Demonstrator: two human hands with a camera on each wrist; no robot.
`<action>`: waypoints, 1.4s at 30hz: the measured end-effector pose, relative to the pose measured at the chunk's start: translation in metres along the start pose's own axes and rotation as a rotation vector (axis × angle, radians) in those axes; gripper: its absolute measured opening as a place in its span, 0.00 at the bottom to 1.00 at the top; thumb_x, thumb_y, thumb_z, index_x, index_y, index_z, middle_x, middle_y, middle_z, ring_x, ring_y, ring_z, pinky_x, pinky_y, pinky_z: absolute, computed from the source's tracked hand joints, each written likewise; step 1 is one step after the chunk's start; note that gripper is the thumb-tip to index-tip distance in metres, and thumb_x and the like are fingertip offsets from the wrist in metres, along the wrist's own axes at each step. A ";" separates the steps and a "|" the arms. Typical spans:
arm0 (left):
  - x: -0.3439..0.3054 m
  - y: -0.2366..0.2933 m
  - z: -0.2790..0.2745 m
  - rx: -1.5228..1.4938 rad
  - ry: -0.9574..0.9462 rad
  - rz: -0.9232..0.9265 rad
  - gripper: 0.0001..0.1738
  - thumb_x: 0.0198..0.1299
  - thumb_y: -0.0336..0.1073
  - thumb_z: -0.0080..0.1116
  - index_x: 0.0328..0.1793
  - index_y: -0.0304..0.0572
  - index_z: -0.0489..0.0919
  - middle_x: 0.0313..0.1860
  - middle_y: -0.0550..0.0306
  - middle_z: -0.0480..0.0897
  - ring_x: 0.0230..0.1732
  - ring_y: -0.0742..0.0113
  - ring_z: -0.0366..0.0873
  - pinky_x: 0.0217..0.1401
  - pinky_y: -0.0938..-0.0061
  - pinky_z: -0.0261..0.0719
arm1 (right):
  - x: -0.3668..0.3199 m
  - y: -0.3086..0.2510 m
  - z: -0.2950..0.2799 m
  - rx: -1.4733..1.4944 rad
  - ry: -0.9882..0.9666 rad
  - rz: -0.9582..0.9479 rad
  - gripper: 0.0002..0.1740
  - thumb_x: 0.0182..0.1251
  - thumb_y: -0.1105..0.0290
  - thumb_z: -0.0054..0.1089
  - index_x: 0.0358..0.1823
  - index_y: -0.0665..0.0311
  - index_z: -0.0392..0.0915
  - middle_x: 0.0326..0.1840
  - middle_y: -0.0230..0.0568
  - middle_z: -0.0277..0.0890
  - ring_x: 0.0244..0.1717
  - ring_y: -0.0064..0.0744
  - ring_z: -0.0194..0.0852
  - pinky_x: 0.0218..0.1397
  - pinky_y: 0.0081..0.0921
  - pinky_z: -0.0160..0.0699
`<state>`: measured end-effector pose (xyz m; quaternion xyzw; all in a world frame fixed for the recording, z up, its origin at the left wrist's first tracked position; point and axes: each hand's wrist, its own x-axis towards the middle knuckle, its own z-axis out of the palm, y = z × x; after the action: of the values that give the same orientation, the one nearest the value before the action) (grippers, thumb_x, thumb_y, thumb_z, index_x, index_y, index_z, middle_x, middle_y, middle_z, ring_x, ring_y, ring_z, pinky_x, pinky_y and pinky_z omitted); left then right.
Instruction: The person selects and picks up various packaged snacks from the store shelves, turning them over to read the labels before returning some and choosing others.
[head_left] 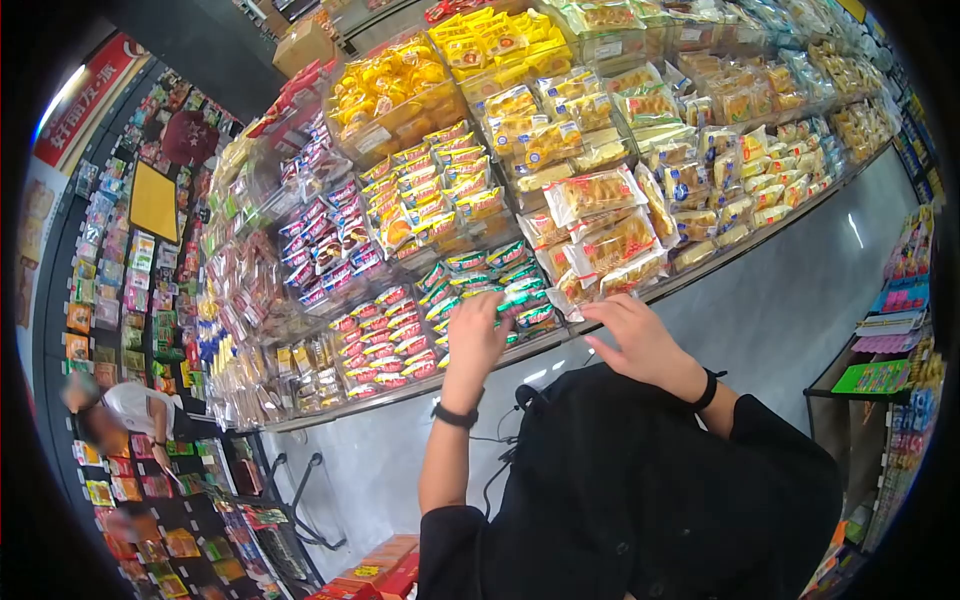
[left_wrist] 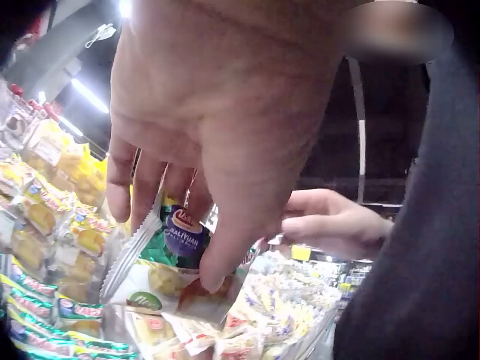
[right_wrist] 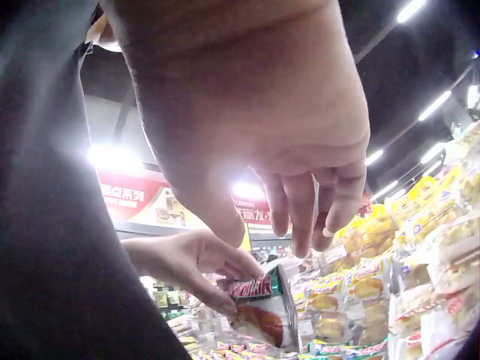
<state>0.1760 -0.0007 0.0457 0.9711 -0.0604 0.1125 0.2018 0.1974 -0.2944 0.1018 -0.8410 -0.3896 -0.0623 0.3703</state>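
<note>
My left hand (head_left: pixel 476 338) pinches a small green-and-white bread packet (left_wrist: pixel 169 281) between thumb and fingers, above the front of the snack display. In the right wrist view the same packet (right_wrist: pixel 264 319) shows a brown bun printed on its front. My right hand (head_left: pixel 640 345) holds nothing; its fingers hang loosely bent, apart from the packet, near the clear-wrapped breads (head_left: pixel 605 245) at the display's front edge. Below the left hand lie rows of matching green packets (head_left: pixel 465 265), with red-and-white packets (head_left: pixel 385 340) to their left.
Clear dividers split the sloping display into bins, with yellow packets (head_left: pixel 390 85) at the back and blue-purple ones (head_left: pixel 325 240) at left. A person in a white shirt (head_left: pixel 140 408) stands at far left beside hanging goods. Another shelf (head_left: pixel 875 375) is on the right.
</note>
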 end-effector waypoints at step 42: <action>0.061 -0.102 0.142 -0.005 -0.104 0.117 0.27 0.64 0.42 0.63 0.70 0.48 0.81 0.62 0.50 0.85 0.65 0.43 0.76 0.74 0.47 0.69 | -0.085 0.013 -0.018 -0.101 0.066 0.292 0.13 0.65 0.66 0.69 0.47 0.65 0.82 0.55 0.43 0.83 0.59 0.47 0.78 0.59 0.41 0.77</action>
<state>0.2791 0.0301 -0.1044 0.9699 -0.1279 0.0732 0.1941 0.1514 -0.3635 0.0744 -0.9037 -0.2473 -0.0548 0.3450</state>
